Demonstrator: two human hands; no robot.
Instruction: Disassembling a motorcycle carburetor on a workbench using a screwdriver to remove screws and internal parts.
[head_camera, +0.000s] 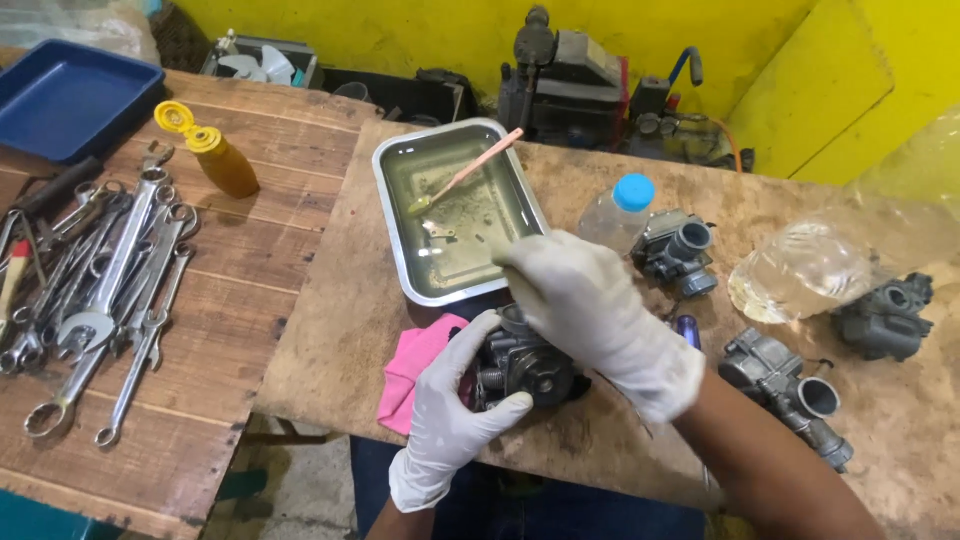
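While it sits near the front edge of the plywood worktop (340, 330), beside a pink rag (412, 368), the carburetor (525, 365) looks a heavy, rigid metal casting, likely slick. The gloved left hand (450, 410) closes around its body, the soundest hold; the gloved right hand (590, 310) clamps over its top.

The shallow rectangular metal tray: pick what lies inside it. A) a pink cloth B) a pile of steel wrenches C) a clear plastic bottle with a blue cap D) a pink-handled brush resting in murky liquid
D: the pink-handled brush lies slanted inside the shallow rectangular metal tray, its bristle end down in murky liquid, while the wrenches, cloth and bottle all lie outside the tray.
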